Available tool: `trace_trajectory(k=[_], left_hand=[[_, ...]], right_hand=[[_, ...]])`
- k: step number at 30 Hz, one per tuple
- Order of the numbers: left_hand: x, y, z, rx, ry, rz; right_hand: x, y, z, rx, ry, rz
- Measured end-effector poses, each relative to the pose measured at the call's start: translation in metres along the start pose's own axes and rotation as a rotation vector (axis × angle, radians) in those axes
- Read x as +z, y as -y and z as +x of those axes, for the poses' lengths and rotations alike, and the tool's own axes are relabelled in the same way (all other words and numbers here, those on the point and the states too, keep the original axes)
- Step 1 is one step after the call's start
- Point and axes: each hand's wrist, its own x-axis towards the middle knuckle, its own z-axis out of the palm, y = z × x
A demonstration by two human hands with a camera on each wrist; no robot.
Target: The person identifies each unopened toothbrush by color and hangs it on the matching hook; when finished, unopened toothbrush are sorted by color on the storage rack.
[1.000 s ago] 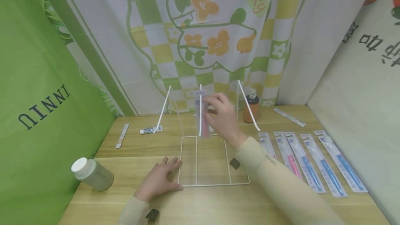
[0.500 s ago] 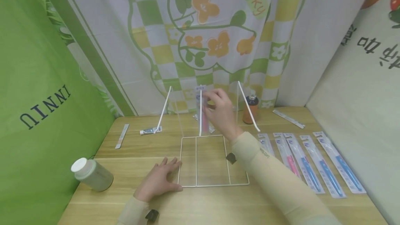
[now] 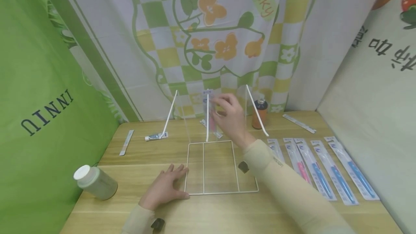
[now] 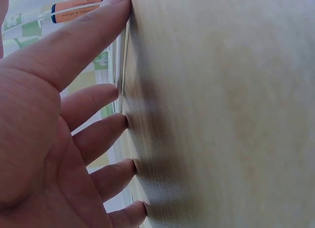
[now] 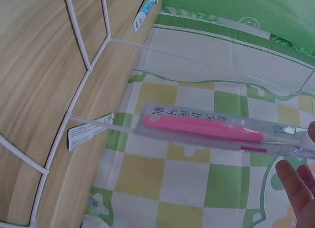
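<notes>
My right hand [image 3: 230, 115] pinches the upper part of a packaged pink toothbrush [image 5: 202, 128], which hangs upright behind the middle prong [image 3: 207, 122] of a white wire rack [image 3: 224, 193]. At the right edge of the right wrist view, only some fingers [image 5: 295, 186] show beside the package. The left hand [image 3: 165, 187] lies with spread fingers at the front left corner of the rack's base. In the left wrist view, that hand's fingertips [image 4: 129, 166] meet the wooden tabletop, with the thumb by the wire.
Several packaged toothbrushes [image 3: 325, 176] lie in a row on the right. An orange bottle [image 3: 259, 115] stands behind the rack's right prong. A toothpaste tube [image 3: 156, 136] and narrow packets [image 3: 126, 142] lie farther back. A white-capped bottle [image 3: 97, 183] is at the left.
The packaged toothbrush has risen slightly behind the middle prong, and its blur has lessened. My right hand has shifted only a little; the left hand has stayed on the rack's corner.
</notes>
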Motion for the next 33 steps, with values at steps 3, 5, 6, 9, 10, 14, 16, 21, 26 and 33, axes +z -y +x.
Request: trace_trajectory(k=[3,5,6,9,10,14,16,21,26,33], left_hand=[[0.000,0.000,0.000,0.000,0.000,0.000],[0.000,0.000,-0.001,0.002,-0.001,0.000],[0.000,-0.001,-0.001,0.004,-0.003,0.000],[-0.001,-0.002,-0.001,0.003,-0.006,-0.001],[-0.001,-0.002,-0.001,0.002,-0.005,0.000],[-0.001,-0.002,-0.001,-0.001,-0.003,0.003],[-0.001,-0.001,-0.001,0.000,-0.002,0.006],[-0.001,0.000,0.000,0.004,0.000,0.008],[0.000,0.001,0.000,0.003,0.008,0.010],[0.000,0.000,0.001,-0.003,0.008,0.008]], right_hand=[[-0.007,-0.002,-0.007,-0.003,0.002,0.010],[-0.016,-0.005,-0.013,-0.009,0.021,0.012],[-0.021,-0.007,-0.017,-0.008,0.035,0.009],[-0.038,-0.016,-0.028,0.033,0.091,0.016],[-0.044,-0.019,-0.033,0.052,0.108,0.014],[-0.071,-0.039,-0.049,0.109,0.163,-0.066],[-0.086,-0.051,-0.057,0.131,0.195,-0.157],[-0.125,-0.078,-0.077,0.350,0.372,-0.216],[-0.160,-0.096,-0.097,0.538,0.519,-0.165],[-0.181,-0.117,-0.116,0.500,0.561,-0.219]])
